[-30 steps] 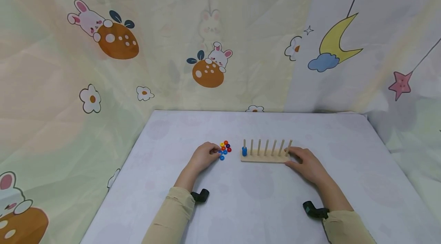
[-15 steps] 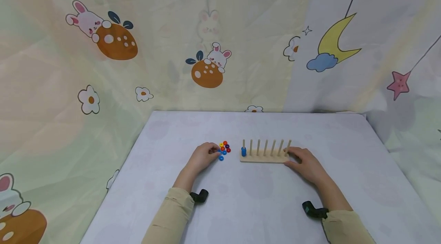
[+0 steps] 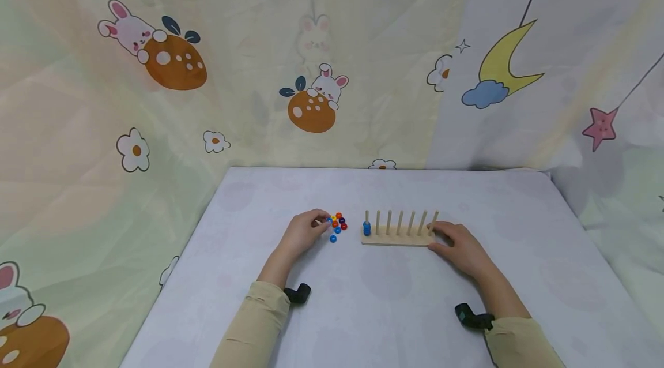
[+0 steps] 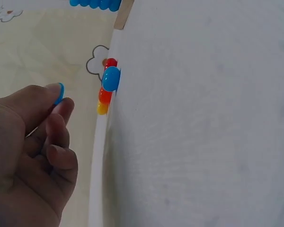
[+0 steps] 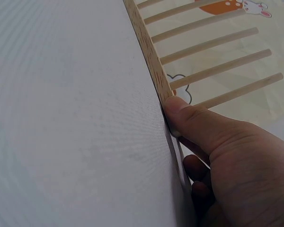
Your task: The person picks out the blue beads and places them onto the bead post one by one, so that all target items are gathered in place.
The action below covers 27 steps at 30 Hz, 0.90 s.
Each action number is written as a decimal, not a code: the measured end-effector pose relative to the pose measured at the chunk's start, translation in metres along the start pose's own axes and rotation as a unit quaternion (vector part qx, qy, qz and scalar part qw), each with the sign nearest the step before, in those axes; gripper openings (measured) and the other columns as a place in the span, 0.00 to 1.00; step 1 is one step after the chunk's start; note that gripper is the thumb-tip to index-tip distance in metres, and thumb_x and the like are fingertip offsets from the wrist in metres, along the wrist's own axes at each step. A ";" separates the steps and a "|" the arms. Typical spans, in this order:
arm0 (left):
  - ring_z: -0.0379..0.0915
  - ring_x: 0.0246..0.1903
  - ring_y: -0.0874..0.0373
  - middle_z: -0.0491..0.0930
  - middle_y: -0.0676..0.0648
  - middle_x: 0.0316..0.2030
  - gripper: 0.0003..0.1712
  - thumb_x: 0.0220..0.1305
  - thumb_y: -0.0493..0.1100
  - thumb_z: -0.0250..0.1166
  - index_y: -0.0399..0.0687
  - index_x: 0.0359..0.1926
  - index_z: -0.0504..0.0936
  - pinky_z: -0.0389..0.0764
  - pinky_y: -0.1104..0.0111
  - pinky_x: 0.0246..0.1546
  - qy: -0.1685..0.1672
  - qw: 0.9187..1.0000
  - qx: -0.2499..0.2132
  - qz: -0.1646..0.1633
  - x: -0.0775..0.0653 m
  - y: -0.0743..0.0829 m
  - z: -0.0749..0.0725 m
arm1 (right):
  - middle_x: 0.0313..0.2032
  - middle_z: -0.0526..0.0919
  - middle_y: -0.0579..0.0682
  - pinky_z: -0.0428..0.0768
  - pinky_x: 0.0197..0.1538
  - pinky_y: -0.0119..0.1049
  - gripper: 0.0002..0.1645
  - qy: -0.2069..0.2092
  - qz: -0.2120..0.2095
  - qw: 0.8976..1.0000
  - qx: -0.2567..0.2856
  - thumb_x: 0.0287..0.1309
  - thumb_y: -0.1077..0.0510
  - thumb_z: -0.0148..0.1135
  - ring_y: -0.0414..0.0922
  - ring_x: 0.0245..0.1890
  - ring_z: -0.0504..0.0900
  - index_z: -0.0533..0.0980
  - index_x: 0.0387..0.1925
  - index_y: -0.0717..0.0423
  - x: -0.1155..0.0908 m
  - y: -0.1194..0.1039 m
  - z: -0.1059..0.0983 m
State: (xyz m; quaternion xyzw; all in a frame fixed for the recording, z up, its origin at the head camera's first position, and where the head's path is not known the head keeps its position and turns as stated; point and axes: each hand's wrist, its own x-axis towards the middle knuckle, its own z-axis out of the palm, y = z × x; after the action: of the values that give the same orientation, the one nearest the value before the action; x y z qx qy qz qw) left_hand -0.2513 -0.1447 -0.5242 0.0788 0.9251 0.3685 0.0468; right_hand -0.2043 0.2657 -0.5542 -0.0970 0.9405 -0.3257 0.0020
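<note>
In the head view my left hand (image 3: 303, 232) is at the left side of a small cluster of loose beads. Between its thumb and index finger it pinches a blue bead (image 4: 60, 93), held off the table in the left wrist view. My right hand (image 3: 460, 246) grips the right end of a wooden peg board (image 3: 396, 240), thumb on the front edge; its other fingers are partly hidden behind. Several upright pegs (image 5: 222, 68) line the board. Blue beads (image 3: 366, 229) are stacked on the leftmost peg, while the other pegs are bare.
The loose beads lie left of the board: red beads (image 3: 344, 226), a dark blue bead (image 3: 342, 220), a yellow one partly hidden, and blue beads (image 3: 333, 239) nearest the front. A white cloth covers the table (image 3: 389, 304). A printed curtain (image 3: 249, 39) hangs behind.
My left hand has risen slightly from the table with the blue bead pinched in it, moving up and a little left. The right hand and the peg board stay in place.
</note>
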 end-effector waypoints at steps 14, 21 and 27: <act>0.75 0.37 0.59 0.82 0.60 0.37 0.13 0.66 0.54 0.65 0.64 0.50 0.83 0.78 0.66 0.36 0.016 0.999 -0.031 0.041 0.001 0.018 -0.008 | 0.66 0.72 0.58 0.65 0.64 0.62 0.34 0.001 -0.004 1.000 -0.002 0.61 0.41 0.65 0.60 0.64 0.68 0.72 0.64 0.51 0.000 0.001 0.000; 0.75 0.38 0.61 0.83 0.59 0.40 0.14 0.66 0.52 0.66 0.62 0.52 0.83 0.78 0.67 0.37 0.014 0.997 -0.029 0.077 0.004 0.031 -0.010 | 0.66 0.72 0.58 0.64 0.65 0.63 0.34 -0.001 -0.003 1.000 -0.001 0.61 0.41 0.65 0.61 0.65 0.67 0.72 0.64 0.51 0.000 0.001 0.000; 0.75 0.36 0.61 0.83 0.58 0.40 0.13 0.68 0.51 0.64 0.61 0.51 0.82 0.78 0.68 0.35 -0.001 0.995 -0.030 0.093 0.006 0.042 -0.011 | 0.66 0.72 0.58 0.64 0.64 0.63 0.34 -0.001 -0.002 1.000 -0.002 0.61 0.41 0.65 0.61 0.65 0.67 0.72 0.64 0.52 0.001 0.001 0.000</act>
State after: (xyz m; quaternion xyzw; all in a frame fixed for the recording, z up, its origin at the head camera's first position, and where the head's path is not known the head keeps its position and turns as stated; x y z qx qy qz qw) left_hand -0.2538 -0.1209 -0.4868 0.1631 0.9023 0.3987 0.0161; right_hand -0.2051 0.2662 -0.5544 -0.0993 0.9410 -0.3236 0.0019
